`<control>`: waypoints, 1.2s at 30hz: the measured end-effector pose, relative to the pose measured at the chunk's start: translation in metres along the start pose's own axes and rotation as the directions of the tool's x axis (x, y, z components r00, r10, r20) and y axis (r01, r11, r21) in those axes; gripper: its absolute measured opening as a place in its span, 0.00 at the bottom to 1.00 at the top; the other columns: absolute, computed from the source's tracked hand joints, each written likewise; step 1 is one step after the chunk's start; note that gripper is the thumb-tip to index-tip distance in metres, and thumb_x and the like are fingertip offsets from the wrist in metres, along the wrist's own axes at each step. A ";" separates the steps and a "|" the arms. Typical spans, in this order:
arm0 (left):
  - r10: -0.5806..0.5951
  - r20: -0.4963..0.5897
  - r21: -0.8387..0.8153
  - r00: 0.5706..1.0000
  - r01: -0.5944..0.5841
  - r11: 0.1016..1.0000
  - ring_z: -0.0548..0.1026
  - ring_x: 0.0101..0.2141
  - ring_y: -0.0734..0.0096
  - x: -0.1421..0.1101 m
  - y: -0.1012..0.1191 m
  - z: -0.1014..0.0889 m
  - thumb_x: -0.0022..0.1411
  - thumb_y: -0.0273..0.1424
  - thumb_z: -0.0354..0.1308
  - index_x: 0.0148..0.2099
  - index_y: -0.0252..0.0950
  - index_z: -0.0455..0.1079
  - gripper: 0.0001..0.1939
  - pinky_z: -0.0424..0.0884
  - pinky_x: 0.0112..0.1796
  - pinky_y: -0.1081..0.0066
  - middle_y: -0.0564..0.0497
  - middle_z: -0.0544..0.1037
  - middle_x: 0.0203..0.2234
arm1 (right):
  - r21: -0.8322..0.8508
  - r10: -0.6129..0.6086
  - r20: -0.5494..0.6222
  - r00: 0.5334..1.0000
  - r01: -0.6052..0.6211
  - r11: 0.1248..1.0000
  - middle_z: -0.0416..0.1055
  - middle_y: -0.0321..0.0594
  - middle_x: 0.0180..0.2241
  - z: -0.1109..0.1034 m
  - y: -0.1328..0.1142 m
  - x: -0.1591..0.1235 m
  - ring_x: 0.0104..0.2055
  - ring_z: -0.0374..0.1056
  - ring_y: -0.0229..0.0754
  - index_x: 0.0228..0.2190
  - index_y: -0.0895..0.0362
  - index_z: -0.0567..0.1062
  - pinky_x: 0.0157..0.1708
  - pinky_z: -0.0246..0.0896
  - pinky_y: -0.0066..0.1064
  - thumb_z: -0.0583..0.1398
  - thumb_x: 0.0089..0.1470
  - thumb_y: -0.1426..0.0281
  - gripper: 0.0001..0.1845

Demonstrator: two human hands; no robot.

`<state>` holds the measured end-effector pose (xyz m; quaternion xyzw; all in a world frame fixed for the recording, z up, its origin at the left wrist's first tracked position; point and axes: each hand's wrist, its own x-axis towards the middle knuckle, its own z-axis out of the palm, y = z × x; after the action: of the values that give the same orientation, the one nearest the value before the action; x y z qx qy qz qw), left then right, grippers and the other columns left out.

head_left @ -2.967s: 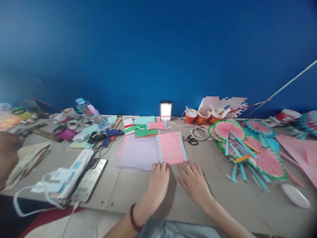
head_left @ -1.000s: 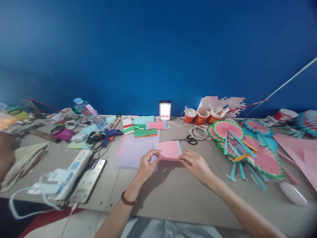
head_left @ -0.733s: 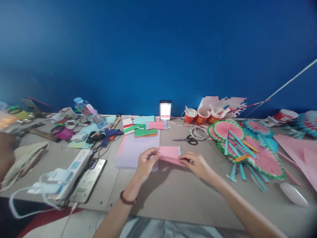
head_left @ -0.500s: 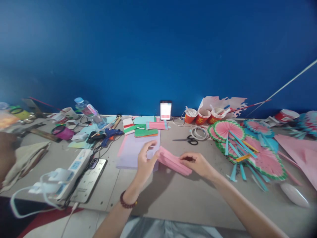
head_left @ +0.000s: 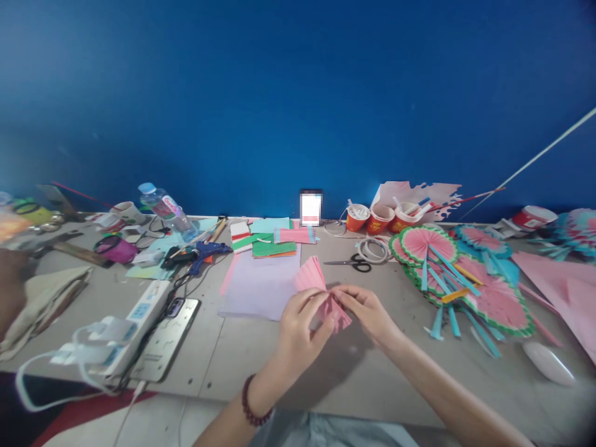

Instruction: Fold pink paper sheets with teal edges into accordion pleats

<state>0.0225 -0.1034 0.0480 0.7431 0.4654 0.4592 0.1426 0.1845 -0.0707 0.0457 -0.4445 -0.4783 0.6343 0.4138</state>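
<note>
A pleated pink paper [head_left: 311, 273] is held above the grey table by both hands, pinched at its middle so the pleats flare at both ends. My left hand [head_left: 305, 323] is closed on its near left side, fingers curled over the folds. My right hand [head_left: 365, 307] pinches the paper's middle from the right, with thumb and fingertips together. Part of the paper is hidden behind the left fingers. Beyond the hands lie a lilac sheet [head_left: 261, 282] and a pair of black-handled scissors [head_left: 356, 263].
Finished paper fans [head_left: 428, 243] with green edges and blue strips lie right. Red paper cups [head_left: 380, 220] stand by the blue wall. Left are a power strip [head_left: 139, 323], a phone [head_left: 167, 338], a blue glue gun [head_left: 205, 254] and a tilted bottle [head_left: 167, 211]. Another person's arm [head_left: 13, 285] shows far left.
The pink paper went from a flat folded strip to pinched in the middle with flared ends. My left hand moved nearer and right, from its end to its middle.
</note>
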 end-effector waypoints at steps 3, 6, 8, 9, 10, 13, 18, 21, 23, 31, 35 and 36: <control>-0.034 -0.012 -0.080 0.999 0.033 0.996 0.73 0.42 0.66 0.002 0.004 -0.003 0.60 0.29 0.57 0.48 0.36 0.68 0.14 0.72 0.44 0.66 0.45 0.75 0.41 | -0.041 -0.024 0.015 1.000 0.025 0.999 0.73 0.36 0.25 0.001 0.001 -0.002 0.24 0.64 0.34 0.35 0.58 0.78 0.27 0.62 0.28 0.62 0.50 0.59 0.16; -0.065 -0.038 -0.142 0.997 0.059 0.988 0.74 0.41 0.67 0.006 0.007 -0.005 0.58 0.27 0.57 0.47 0.36 0.68 0.13 0.72 0.43 0.67 0.45 0.75 0.39 | -0.197 -0.087 0.017 0.996 0.089 0.976 0.76 0.41 0.34 -0.001 0.001 -0.004 0.32 0.69 0.39 0.37 0.56 0.78 0.34 0.65 0.31 0.61 0.51 0.61 0.15; -0.090 -0.046 -0.160 0.995 0.081 0.984 0.74 0.40 0.67 0.009 0.008 -0.007 0.58 0.25 0.56 0.46 0.36 0.69 0.12 0.72 0.43 0.67 0.46 0.75 0.38 | -0.327 -0.163 0.051 0.985 0.171 0.929 0.76 0.43 0.38 -0.003 -0.002 -0.006 0.37 0.70 0.41 0.39 0.55 0.78 0.38 0.66 0.33 0.59 0.53 0.63 0.14; -0.103 -0.043 -0.172 0.994 0.094 0.981 0.74 0.40 0.68 0.010 0.008 -0.008 0.58 0.24 0.55 0.45 0.36 0.69 0.12 0.72 0.42 0.67 0.46 0.75 0.38 | -0.389 -0.202 0.076 0.976 0.216 0.896 0.76 0.43 0.40 -0.004 -0.003 -0.007 0.38 0.70 0.41 0.40 0.54 0.78 0.39 0.66 0.33 0.58 0.55 0.63 0.14; -0.119 -0.029 -0.188 0.993 0.111 0.976 0.74 0.39 0.68 0.011 0.009 -0.009 0.58 0.23 0.54 0.45 0.36 0.70 0.12 0.72 0.42 0.68 0.47 0.75 0.38 | -0.444 -0.238 0.102 0.966 0.259 0.858 0.75 0.44 0.41 -0.005 -0.005 -0.008 0.38 0.70 0.41 0.41 0.54 0.77 0.39 0.66 0.33 0.57 0.55 0.64 0.14; -0.161 0.034 -0.236 0.986 0.164 0.958 0.74 0.40 0.69 0.015 0.010 -0.014 0.58 0.21 0.53 0.45 0.36 0.70 0.13 0.73 0.40 0.70 0.46 0.75 0.39 | -0.537 -0.304 0.183 0.935 0.354 0.766 0.72 0.46 0.46 -0.006 -0.012 -0.012 0.38 0.70 0.41 0.45 0.54 0.75 0.38 0.67 0.32 0.56 0.57 0.65 0.16; -0.166 0.021 -0.244 0.986 0.166 0.955 0.75 0.38 0.70 0.019 0.006 -0.017 0.59 0.23 0.54 0.41 0.37 0.72 0.10 0.73 0.37 0.73 0.47 0.77 0.37 | -0.583 -0.353 0.256 0.900 0.436 0.686 0.69 0.47 0.50 -0.005 -0.020 -0.017 0.43 0.69 0.43 0.49 0.53 0.72 0.36 0.68 0.29 0.54 0.58 0.68 0.18; -0.141 0.007 -0.213 0.990 0.140 0.967 0.76 0.33 0.73 0.020 0.002 -0.018 0.59 0.20 0.51 0.41 0.37 0.72 0.13 0.72 0.33 0.75 0.49 0.78 0.33 | -0.650 -0.447 0.219 0.867 0.471 0.596 0.71 0.47 0.45 -0.007 -0.022 -0.018 0.41 0.70 0.42 0.45 0.53 0.74 0.33 0.68 0.29 0.54 0.58 0.68 0.15; -0.121 0.004 -0.168 0.993 0.120 0.978 0.76 0.32 0.72 0.020 0.001 -0.020 0.59 0.20 0.50 0.40 0.37 0.73 0.13 0.72 0.32 0.75 0.50 0.79 0.32 | -0.726 -0.568 0.127 0.813 0.466 0.505 0.72 0.46 0.40 -0.011 -0.023 -0.017 0.36 0.69 0.41 0.41 0.53 0.74 0.31 0.68 0.30 0.54 0.58 0.68 0.12; 0.060 -0.015 -0.075 0.998 -0.061 0.995 0.76 0.38 0.71 0.018 0.000 -0.023 0.62 0.17 0.47 0.47 0.38 0.70 0.17 0.72 0.39 0.73 0.48 0.79 0.36 | -0.858 -0.686 0.177 0.705 0.453 0.244 0.66 0.46 0.49 -0.040 -0.039 -0.011 0.45 0.68 0.43 0.47 0.52 0.71 0.46 0.64 0.36 0.53 0.60 0.69 0.15; 0.129 -0.001 -0.030 0.992 -0.129 0.991 0.75 0.38 0.71 0.021 -0.005 -0.022 0.62 0.18 0.48 0.48 0.38 0.69 0.16 0.71 0.40 0.71 0.48 0.78 0.37 | -0.858 -0.624 0.270 0.733 0.478 0.190 0.73 0.42 0.42 -0.047 -0.041 -0.008 0.44 0.69 0.42 0.40 0.52 0.75 0.47 0.64 0.33 0.52 0.61 0.71 0.13; 0.155 -0.010 0.020 0.988 -0.155 0.988 0.74 0.37 0.70 0.023 -0.007 -0.022 0.62 0.18 0.48 0.47 0.38 0.69 0.15 0.71 0.40 0.70 0.48 0.78 0.36 | -0.865 -0.623 0.275 0.732 0.471 0.172 0.73 0.41 0.40 -0.047 -0.041 -0.007 0.43 0.70 0.42 0.38 0.52 0.76 0.46 0.64 0.33 0.52 0.61 0.71 0.12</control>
<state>0.0043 -0.0855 0.0678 0.7758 0.4115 0.4684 0.0967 0.2356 -0.0574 0.0797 -0.4333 -0.8334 0.0479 0.3397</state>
